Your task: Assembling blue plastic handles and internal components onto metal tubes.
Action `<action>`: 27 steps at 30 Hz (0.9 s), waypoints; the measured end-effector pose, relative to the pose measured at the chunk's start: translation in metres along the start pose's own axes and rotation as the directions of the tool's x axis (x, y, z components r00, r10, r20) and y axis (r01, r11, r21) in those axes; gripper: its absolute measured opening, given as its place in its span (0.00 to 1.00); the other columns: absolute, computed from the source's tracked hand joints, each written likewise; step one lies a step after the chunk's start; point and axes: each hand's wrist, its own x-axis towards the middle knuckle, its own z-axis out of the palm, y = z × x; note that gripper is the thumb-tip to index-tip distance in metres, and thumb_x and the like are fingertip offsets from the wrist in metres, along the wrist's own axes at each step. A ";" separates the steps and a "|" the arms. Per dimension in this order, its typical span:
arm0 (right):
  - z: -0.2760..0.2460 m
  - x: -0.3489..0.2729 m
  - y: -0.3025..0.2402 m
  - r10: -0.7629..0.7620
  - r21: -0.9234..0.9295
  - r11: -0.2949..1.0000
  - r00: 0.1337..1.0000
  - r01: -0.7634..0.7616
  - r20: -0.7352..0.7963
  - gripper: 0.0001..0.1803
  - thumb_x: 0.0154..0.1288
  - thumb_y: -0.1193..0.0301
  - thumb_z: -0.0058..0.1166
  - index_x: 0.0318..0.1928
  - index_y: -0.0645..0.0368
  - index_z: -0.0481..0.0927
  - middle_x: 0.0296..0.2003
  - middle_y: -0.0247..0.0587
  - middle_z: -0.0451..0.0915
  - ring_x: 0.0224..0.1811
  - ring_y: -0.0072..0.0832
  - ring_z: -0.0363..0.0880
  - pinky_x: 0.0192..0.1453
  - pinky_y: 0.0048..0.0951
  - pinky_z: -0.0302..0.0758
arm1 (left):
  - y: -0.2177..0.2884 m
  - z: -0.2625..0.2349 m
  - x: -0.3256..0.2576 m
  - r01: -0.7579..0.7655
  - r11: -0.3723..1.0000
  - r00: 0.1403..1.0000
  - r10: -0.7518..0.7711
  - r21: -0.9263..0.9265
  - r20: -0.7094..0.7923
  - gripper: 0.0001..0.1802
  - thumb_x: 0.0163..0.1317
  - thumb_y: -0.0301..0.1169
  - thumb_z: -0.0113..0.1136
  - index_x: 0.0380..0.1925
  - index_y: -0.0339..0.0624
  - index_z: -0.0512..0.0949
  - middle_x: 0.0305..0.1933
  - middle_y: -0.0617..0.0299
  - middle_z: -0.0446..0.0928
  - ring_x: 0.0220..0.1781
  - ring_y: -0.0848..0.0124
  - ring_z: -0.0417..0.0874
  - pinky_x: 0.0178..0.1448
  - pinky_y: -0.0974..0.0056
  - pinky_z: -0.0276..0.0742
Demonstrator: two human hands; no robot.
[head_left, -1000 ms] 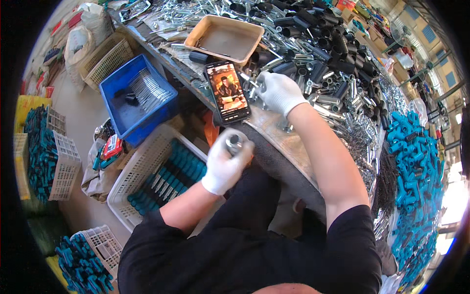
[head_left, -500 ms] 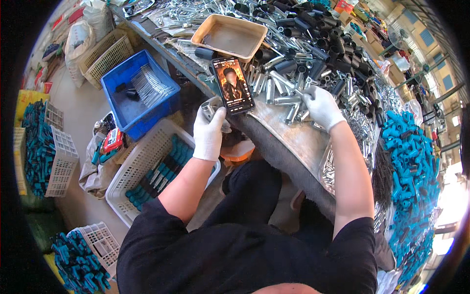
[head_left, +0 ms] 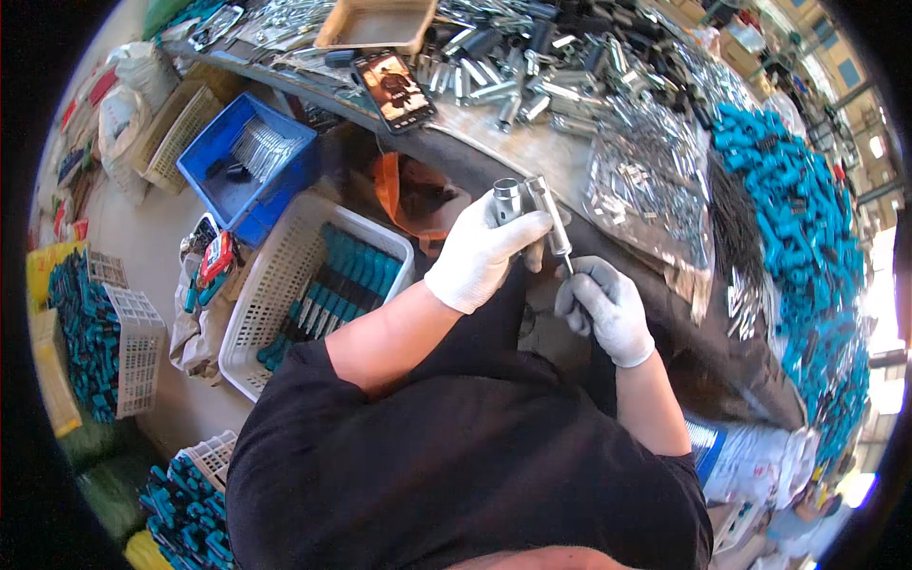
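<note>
My left hand (head_left: 483,255), in a white glove, is closed round a short, wide silver metal tube (head_left: 506,193) whose open end points up. Against it leans a slimmer silver metal cylinder (head_left: 549,211), tilted, with a thin rod (head_left: 568,264) coming out of its lower end. In a greyed white glove, my right hand (head_left: 606,312) pinches that rod between thumb and fingers. Both hands are in front of my body, just off the near edge of the workbench (head_left: 494,157). The lower part of the wide tube is hidden by the left glove.
A phone (head_left: 394,90) lies on the bench beside a shallow tan tray (head_left: 372,38). Metal tubes (head_left: 489,81) and a bag of small parts (head_left: 646,190) cover the bench. Teal handles (head_left: 788,180) pile at right. A blue bin (head_left: 214,180) and white basket (head_left: 249,309) stand at left.
My right hand has left the pile of tubes and come back to my body, now on the slim cylinder's rod. My left hand has moved right with the wide tube. The view has shifted right.
</note>
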 end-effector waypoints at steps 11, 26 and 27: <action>-0.011 -0.110 0.067 -0.121 -0.139 0.986 0.971 0.094 -0.204 0.10 0.65 0.72 0.53 0.44 0.64 0.79 0.27 0.36 0.80 0.26 0.17 0.76 0.32 0.22 0.73 | -0.037 0.064 -0.039 0.131 0.989 0.989 -0.135 -0.065 -0.054 0.16 0.69 0.41 0.49 0.44 0.39 0.73 0.33 0.59 0.76 0.27 0.70 0.76 0.30 0.67 0.71; -0.040 -0.163 0.111 -0.389 -0.536 0.832 0.839 0.142 -0.382 0.11 0.61 0.67 0.57 0.40 0.62 0.79 0.31 0.55 0.78 0.33 0.50 0.79 0.35 0.37 0.75 | -0.093 0.128 -0.079 0.277 0.919 0.917 -0.341 0.282 0.209 0.19 0.70 0.33 0.48 0.56 0.39 0.58 0.51 0.44 0.76 0.56 0.55 0.78 0.61 0.54 0.73; -0.040 -0.159 0.112 -0.374 -0.488 0.858 0.847 0.162 -0.377 0.11 0.61 0.67 0.57 0.39 0.62 0.78 0.31 0.55 0.78 0.33 0.50 0.79 0.35 0.37 0.75 | -0.095 0.132 -0.078 0.265 0.918 0.908 -0.341 0.295 0.245 0.20 0.71 0.32 0.46 0.58 0.38 0.56 0.52 0.43 0.76 0.56 0.54 0.77 0.62 0.54 0.71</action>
